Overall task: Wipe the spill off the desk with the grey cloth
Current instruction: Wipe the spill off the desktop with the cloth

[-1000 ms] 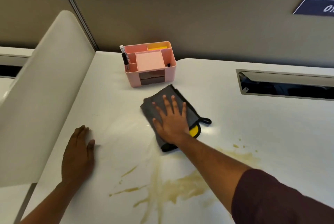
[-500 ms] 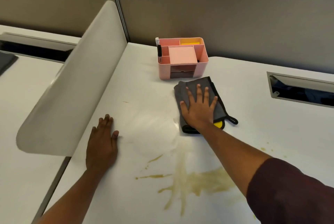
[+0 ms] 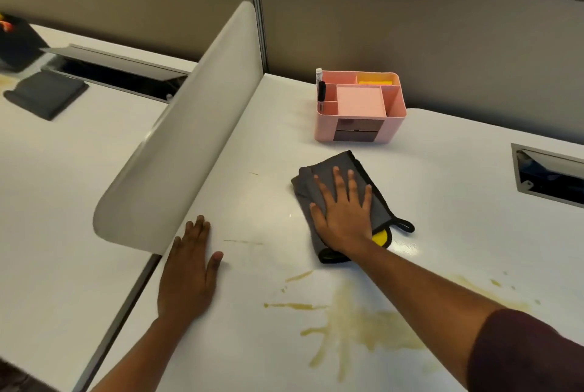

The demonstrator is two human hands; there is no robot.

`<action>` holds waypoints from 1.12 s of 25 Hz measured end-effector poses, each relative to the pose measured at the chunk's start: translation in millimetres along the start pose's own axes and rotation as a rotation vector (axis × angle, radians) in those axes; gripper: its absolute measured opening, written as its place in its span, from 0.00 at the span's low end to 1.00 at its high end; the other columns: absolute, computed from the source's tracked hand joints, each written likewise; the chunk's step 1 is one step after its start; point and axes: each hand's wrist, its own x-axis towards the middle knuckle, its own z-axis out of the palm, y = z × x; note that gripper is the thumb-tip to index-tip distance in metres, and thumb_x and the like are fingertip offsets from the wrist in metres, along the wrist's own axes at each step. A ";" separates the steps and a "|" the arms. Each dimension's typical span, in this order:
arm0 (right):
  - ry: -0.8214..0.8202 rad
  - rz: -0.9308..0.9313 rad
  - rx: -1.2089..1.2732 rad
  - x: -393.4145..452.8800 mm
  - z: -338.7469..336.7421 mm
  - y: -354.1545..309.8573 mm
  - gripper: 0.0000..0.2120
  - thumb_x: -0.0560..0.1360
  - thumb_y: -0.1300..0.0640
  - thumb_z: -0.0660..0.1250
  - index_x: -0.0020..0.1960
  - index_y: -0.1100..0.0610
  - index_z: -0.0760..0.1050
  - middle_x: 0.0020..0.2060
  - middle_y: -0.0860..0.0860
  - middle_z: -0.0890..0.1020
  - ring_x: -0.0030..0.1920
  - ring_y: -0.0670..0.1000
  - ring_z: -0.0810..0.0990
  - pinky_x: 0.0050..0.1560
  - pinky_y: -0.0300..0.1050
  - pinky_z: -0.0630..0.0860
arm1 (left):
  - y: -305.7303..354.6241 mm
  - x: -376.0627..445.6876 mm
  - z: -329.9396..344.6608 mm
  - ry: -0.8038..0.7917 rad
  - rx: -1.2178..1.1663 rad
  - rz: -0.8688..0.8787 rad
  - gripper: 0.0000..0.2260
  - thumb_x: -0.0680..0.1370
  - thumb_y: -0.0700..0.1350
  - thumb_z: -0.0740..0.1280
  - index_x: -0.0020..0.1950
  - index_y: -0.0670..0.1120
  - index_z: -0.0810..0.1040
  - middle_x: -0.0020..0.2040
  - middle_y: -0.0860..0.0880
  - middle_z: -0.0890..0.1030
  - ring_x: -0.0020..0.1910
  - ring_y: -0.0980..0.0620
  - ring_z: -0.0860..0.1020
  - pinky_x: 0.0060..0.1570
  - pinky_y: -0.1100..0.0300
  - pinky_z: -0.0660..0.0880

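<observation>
Single view only: a wide-angle camera worn on the person's head, facing forward and steeply down onto the white table. It sits close, within arm's reach of the surface; both forearms enter from the bottom edge. The frame reaches up to the beige partition wall behind and leftward past the curved white divider panel onto the neighbouring desk.

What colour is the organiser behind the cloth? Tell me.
Pink organiser, seen in the head view, beyond the cloth.
</observation>
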 end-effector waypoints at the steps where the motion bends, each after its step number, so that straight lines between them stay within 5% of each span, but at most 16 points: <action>1: 0.013 0.036 0.014 16.1 1.4 -19.2 0.34 0.81 0.35 0.42 0.86 0.41 0.47 0.87 0.53 0.47 0.86 0.61 0.41 0.79 0.71 0.35 | 0.9 0.0 0.5 0.001 0.005 0.000 0.34 0.83 0.63 0.45 0.84 0.46 0.55 0.84 0.54 0.53 0.84 0.54 0.50 0.82 0.52 0.51; 5: 0.012 -0.022 0.055 82.9 2.5 -72.2 0.35 0.80 0.34 0.41 0.86 0.41 0.46 0.87 0.55 0.46 0.85 0.62 0.41 0.80 0.74 0.36 | 3.3 2.3 2.1 -0.004 0.031 0.000 0.33 0.83 0.63 0.46 0.84 0.48 0.53 0.85 0.54 0.52 0.84 0.54 0.49 0.82 0.54 0.49; 10: -0.031 -0.305 -0.031 110.3 4.8 -97.4 0.33 0.82 0.34 0.43 0.85 0.39 0.47 0.87 0.53 0.46 0.86 0.60 0.41 0.80 0.72 0.37 | 0.4 3.6 4.8 0.028 0.001 0.006 0.31 0.84 0.62 0.46 0.84 0.49 0.52 0.85 0.54 0.53 0.84 0.56 0.50 0.81 0.52 0.53; 15: -0.100 -0.665 -0.064 59.4 5.5 -110.8 0.31 0.83 0.36 0.50 0.85 0.35 0.48 0.87 0.50 0.47 0.86 0.57 0.42 0.81 0.71 0.38 | 7.0 0.6 1.9 0.113 -0.120 -0.020 0.33 0.83 0.62 0.48 0.85 0.49 0.46 0.85 0.53 0.52 0.83 0.56 0.51 0.80 0.57 0.52; 22: -0.159 -0.925 -0.055 -40.4 11.0 -108.1 0.28 0.84 0.38 0.49 0.81 0.42 0.66 0.86 0.50 0.55 0.86 0.55 0.44 0.82 0.68 0.40 | 42.7 -38.0 10.1 0.217 -0.096 0.157 0.28 0.83 0.54 0.55 0.82 0.43 0.61 0.84 0.49 0.59 0.84 0.47 0.54 0.79 0.45 0.59; 28: -0.133 -1.111 -0.027 -102.2 12.9 -69.9 0.32 0.81 0.39 0.44 0.79 0.47 0.70 0.84 0.51 0.63 0.86 0.55 0.50 0.83 0.67 0.44 | 97.8 -124.9 41.0 0.277 -0.085 -0.002 0.25 0.84 0.49 0.55 0.80 0.40 0.66 0.82 0.44 0.62 0.82 0.45 0.60 0.77 0.44 0.64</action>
